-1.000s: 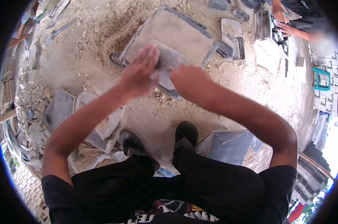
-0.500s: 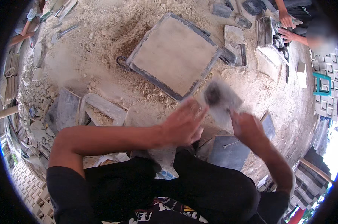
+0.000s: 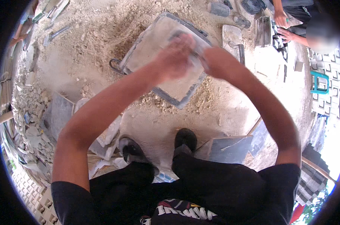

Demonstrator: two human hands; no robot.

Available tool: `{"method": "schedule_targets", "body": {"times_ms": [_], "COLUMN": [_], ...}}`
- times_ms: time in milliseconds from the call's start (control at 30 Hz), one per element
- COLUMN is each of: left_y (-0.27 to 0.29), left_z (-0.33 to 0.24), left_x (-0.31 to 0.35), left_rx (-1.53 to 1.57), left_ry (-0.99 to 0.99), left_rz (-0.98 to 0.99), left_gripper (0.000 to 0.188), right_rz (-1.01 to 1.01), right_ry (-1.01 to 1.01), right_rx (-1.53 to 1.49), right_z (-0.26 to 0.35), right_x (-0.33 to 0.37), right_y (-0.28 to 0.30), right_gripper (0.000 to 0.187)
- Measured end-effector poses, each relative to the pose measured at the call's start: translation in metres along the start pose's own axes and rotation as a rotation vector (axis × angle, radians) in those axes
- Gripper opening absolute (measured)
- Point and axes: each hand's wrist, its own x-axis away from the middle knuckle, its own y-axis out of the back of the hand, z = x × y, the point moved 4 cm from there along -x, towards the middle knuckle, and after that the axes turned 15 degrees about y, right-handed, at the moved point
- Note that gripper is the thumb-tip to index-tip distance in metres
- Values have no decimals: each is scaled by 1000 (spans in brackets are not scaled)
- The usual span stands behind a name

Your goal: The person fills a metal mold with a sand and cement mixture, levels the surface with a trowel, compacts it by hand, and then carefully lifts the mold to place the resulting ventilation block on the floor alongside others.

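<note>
A square dark-edged frame (image 3: 164, 95) filled with smooth, packed sand sits tilted on the sandy ground ahead of me. My right hand (image 3: 219, 63) is closed at the near end of a flat grey trowel (image 3: 202, 44), over the frame's right part; motion smears the trowel and its handle is mostly hidden. Against or just over the trowel's far left part is my left hand (image 3: 176, 56), its fingers too blurred to read. A loop handle (image 3: 115, 65) sticks out from the frame's left corner.
A flat plate with a curved handle (image 3: 242, 52) lies right of the frame. Grey slabs (image 3: 230, 150) lie near my right foot. Broken pieces (image 3: 35, 127) are heaped at left. Another person's hands (image 3: 284, 34) work at a box at upper right, near a teal stool (image 3: 320, 82).
Both hands have moved forward from near my knees to over the sand-filled frame. The trowel has gone with my right hand from the frame's near right side onto its upper right part.
</note>
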Motion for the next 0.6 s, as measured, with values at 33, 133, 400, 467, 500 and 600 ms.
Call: {"method": "schedule_targets", "body": {"times_ms": [33,133,400,467,500,600], "left_y": [-1,-23,-19,13,23,45], "left_z": [-28,-110,-140,-101,-73,1], "left_x": [0,34,84,55,40,-8], "left_rx": [237,453,481,518,600,135], "left_ry": [-40,-173,-306,-203,-120,113], "left_rz": [0,-78,10,-85,-157,-45], "left_gripper": [59,62,69,66,64,57], "right_rz": [58,77,143,39,-153,-293], "right_ry": [-48,-259,-377,-306,-181,26], "right_rx": [-12,-118,-99,-2,-47,-57], "right_z": [-8,10,13,6,10,3], "right_x": [30,121,197,148,113,7], "right_y": [-16,-41,-60,-22,1,39], "right_gripper": [22,19,25,23,23,26]}}
